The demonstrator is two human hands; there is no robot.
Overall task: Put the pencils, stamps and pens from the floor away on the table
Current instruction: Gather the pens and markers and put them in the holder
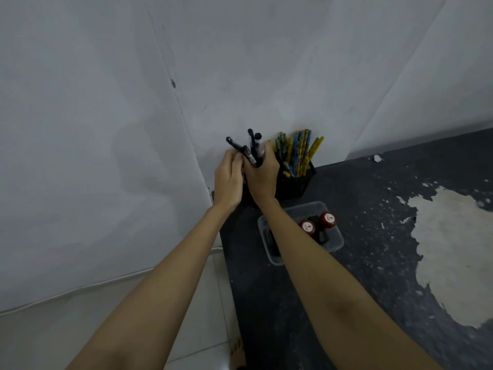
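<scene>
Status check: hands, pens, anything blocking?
Both hands, left hand and right hand, grip the pens over a black holder. Pencils already in mesh cup; stamps in clear bin. Nothing blocking.

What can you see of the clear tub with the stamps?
The clear tub looks like see-through plastic, rectangular with rounded corners and no lid. It sits flat on the dark, worn table, nearer the camera than the black mesh pencil holder. Two stamps with red round tops stand upright inside. The right forearm crosses over its left part, hiding it.
</scene>
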